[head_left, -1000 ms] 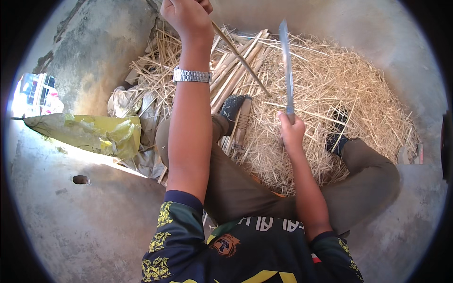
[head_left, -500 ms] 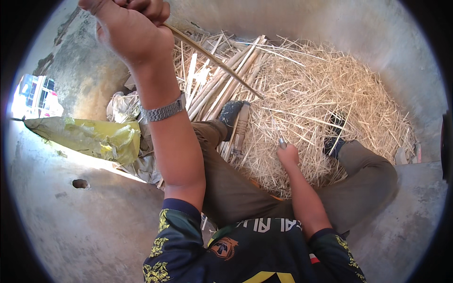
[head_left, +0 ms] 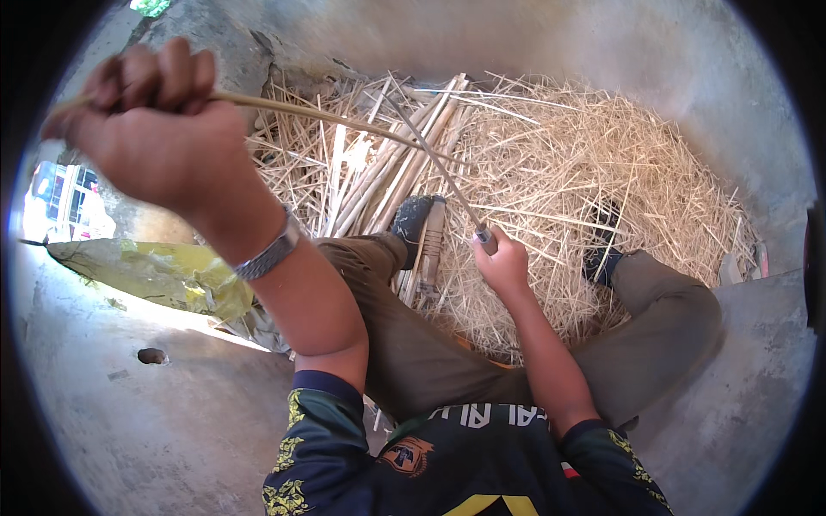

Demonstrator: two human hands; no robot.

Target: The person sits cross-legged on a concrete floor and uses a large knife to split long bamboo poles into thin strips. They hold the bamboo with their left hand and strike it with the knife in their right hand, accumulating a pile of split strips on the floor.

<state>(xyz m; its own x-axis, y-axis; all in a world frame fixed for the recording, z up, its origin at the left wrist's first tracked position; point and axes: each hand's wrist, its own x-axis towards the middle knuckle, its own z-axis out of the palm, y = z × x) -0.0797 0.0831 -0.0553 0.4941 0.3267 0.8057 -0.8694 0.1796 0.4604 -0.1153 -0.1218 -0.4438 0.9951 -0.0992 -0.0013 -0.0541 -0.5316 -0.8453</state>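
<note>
My left hand point(head_left: 168, 138) is raised at the upper left, its fingers closed round a thin bamboo stick point(head_left: 318, 117). From that fist the stick slopes down to the right, over the pile of strips. Low in front of me, my right hand point(head_left: 506, 262) is wrapped round the handle of a knife point(head_left: 443, 176). A metal collar shows at its grip, and the long, narrow blade points up and to the left. In this view the blade and the stick cross near the stick's far end; whether they touch I cannot tell.
A heap of pale shavings point(head_left: 594, 146) spreads between and beyond my feet. Split strips point(head_left: 400, 163) lie in a bundle left of it. Beside my left shoe point(head_left: 411, 225) rests a turned wooden piece point(head_left: 433, 245). A yellow sack point(head_left: 181, 275) lies left, and a concrete wall point(head_left: 516, 43) curves behind.
My left hand has moved down and left, drawing the stick leftward and flatter. My right hand has risen slightly up and left, and the knife blade now shows clearly.
</note>
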